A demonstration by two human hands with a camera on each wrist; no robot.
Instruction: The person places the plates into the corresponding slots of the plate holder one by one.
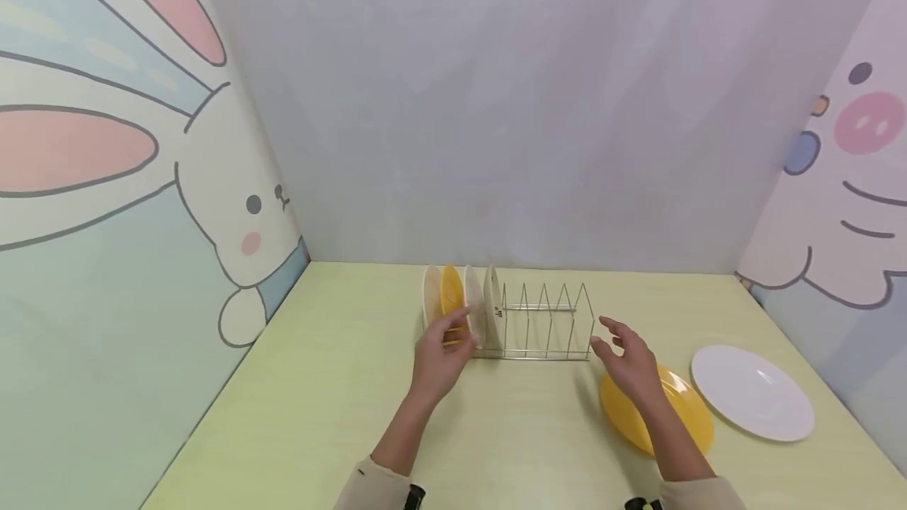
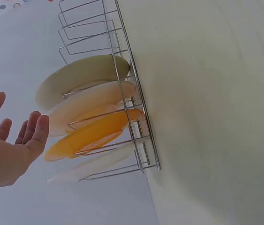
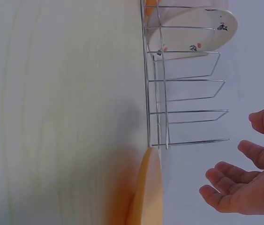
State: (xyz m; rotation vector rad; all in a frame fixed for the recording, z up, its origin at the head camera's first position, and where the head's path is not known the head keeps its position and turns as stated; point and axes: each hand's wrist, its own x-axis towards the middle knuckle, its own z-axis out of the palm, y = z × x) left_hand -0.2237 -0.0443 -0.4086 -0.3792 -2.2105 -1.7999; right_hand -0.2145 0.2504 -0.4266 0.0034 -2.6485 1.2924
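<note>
**Four plates up in wire rack, two flat on table, both hands near**

L hand (image 1: 441, 356) is at the front of the wire rack (image 1: 538, 359), by the plates on its L side. Its fingers are bent, thumb well apart from fingertips; the fingers sit close to one another. In the L wrist view the fingertips come v. near the plate edges; can't tell if they touch.

R hand (image 1: 631, 364) hangs just off the rack's R end, partly over the loose yellow plate (image 1: 687, 412). Its fingers are loosely bent & apart, thumb clear of them.

Rack plates stand on edge, one per slot, L to R: end white plate (image 1: 431, 290), upright yellow plate (image 1: 452, 290), second white plate (image 1: 473, 297), then a cream plate (image 1: 494, 309) w/ small dark & red motifs, seen in the R wrist view. R part of rack is bare wire dividers.

Loose yellow plate lies nr the rack's R front corner, partly hidden by R forearm; loose white plate (image 1: 753, 393) lies flat just to its R. Both are on the pale yellow-green table (image 1: 531, 415).

Person wears beige sleeves (image 1: 701, 494). Behind: plain greyish backdrop (image 1: 482, 116); cartoon rabbit (image 1: 234, 203) on L panel, pink-snouted pig (image 1: 850, 148) on R.
</note>
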